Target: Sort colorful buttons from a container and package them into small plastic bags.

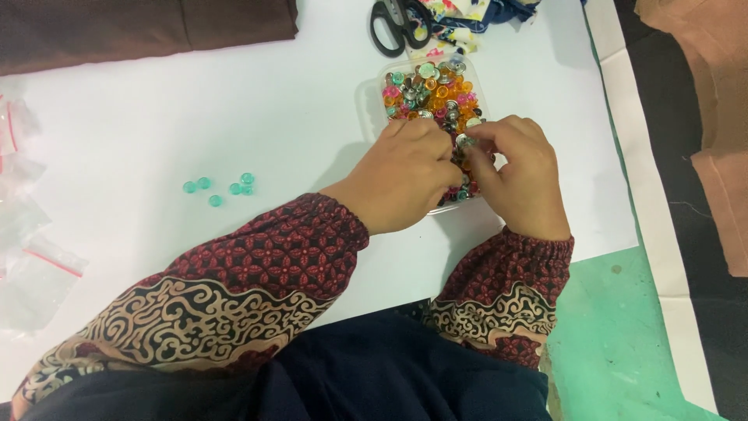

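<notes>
On a white sheet point(156, 117) over a green tabletop point(615, 335), a clear plastic box point(372, 101) of coloured beads sits under both hands. The left hand point(405, 175) and right hand point(518, 175) pinch together over a silver bead point(465, 141). Five teal beads point(218, 187) lie well apart to the left; black scissors point(397, 27) lie beyond the box.

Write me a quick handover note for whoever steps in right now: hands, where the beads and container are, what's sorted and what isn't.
Left hand: over the near half of the clear plastic container, fingers curled into the beads; whether it pinches one is hidden.
Right hand: beside it over the same container, fingertips meeting the left's over a small silvery piece.
Mixed beads: orange, pink, teal and metallic, filling the container.
Done: five teal beads lie loose on the white table, left of the hands.
Left: most beads remain mixed in the container.
Nearby: black scissors beyond the container, small zip bags at the far left.
</notes>
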